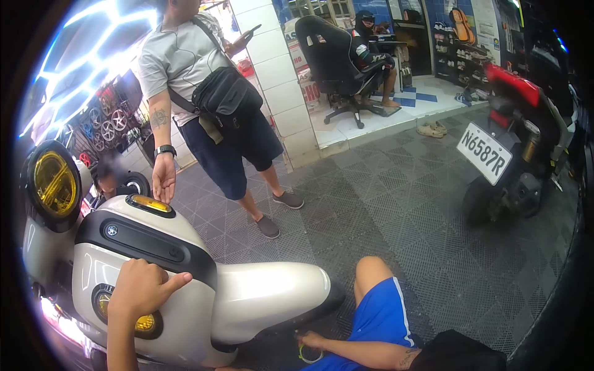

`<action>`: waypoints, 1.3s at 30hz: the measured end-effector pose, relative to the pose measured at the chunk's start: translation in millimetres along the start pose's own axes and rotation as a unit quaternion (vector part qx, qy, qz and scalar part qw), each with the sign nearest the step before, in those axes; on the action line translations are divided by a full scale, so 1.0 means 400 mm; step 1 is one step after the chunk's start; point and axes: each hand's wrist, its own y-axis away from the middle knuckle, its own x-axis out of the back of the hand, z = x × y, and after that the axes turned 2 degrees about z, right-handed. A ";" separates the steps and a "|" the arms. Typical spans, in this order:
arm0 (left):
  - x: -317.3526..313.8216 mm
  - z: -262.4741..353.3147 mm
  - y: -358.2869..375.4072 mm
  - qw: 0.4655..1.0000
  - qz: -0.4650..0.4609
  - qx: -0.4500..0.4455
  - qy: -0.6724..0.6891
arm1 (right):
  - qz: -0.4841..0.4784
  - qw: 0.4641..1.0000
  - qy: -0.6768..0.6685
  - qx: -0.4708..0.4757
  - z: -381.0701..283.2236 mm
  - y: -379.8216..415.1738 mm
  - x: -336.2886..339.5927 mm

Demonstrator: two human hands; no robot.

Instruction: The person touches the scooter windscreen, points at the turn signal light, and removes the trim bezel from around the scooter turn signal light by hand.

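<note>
My left hand (141, 287) rests on the cream front body of a scooter (247, 297), below its black top strip (145, 241). Its thumb is stretched out to the right, and the other fingers bend away, partly hidden. At the bottom centre, my right hand (311, 341) is closed on a thin yellow-green ring (309, 353), low beside the scooter and near the blue shorts (377, 315). Round yellow lamps (145, 323) sit in the panel by my left wrist. A yellow oval light (150, 203) is on the scooter's far side.
A standing person (192, 68) with a black bag (228, 96) reaches one hand (164, 176) towards the oval light and holds a phone. Another person sits by a black office chair (325, 55). A red motorcycle (526, 142) stands at right; sandals (432, 129) lie by the step.
</note>
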 end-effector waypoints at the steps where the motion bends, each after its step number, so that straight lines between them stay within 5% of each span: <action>1: -0.002 0.000 0.002 1.000 0.007 -0.002 -0.002 | 0.013 0.993 0.109 0.032 -0.003 0.018 -0.007; 3: 0.000 0.000 0.006 1.000 0.007 -0.003 -0.002 | 0.039 0.941 0.322 0.095 -0.004 0.053 -0.022; 14: -0.016 -0.033 0.013 0.999 0.034 -0.028 0.015 | -0.113 0.748 0.632 0.171 -0.036 0.136 -0.049; 16: -0.017 -0.043 0.009 0.998 0.050 -0.042 0.009 | -0.149 0.776 0.575 0.213 -0.198 0.260 -0.022; 19: 0.003 -0.039 -0.011 0.997 -0.043 -0.003 0.066 | -0.126 0.830 0.313 0.444 -0.526 0.504 0.021; 20: 0.010 -0.040 -0.009 0.994 -0.068 0.011 0.082 | -0.097 0.812 0.224 0.531 -0.614 0.558 0.024; 22: 0.015 -0.042 -0.018 0.989 -0.091 0.015 0.112 | -0.124 0.891 0.025 0.437 -0.743 0.629 0.032; 30: 0.050 -0.044 0.004 0.978 -0.092 0.058 0.180 | -0.176 0.874 -0.192 0.409 -0.968 0.596 -0.055; 39: 0.027 -0.086 0.051 0.990 -0.019 -0.004 0.142 | -0.151 0.879 -0.192 0.409 -1.013 0.579 -0.072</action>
